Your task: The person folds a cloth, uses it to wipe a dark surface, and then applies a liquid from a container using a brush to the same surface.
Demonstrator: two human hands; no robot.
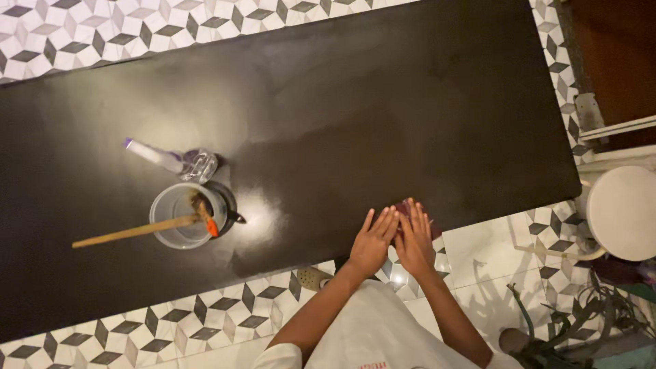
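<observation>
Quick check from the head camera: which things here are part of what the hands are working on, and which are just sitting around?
In use:
- left hand and right hand, both flat on a dark red cloth
- black table

Lying about:
- spray bottle
- clear cup with wooden-handled brush
- white stool
- potted plant
</observation>
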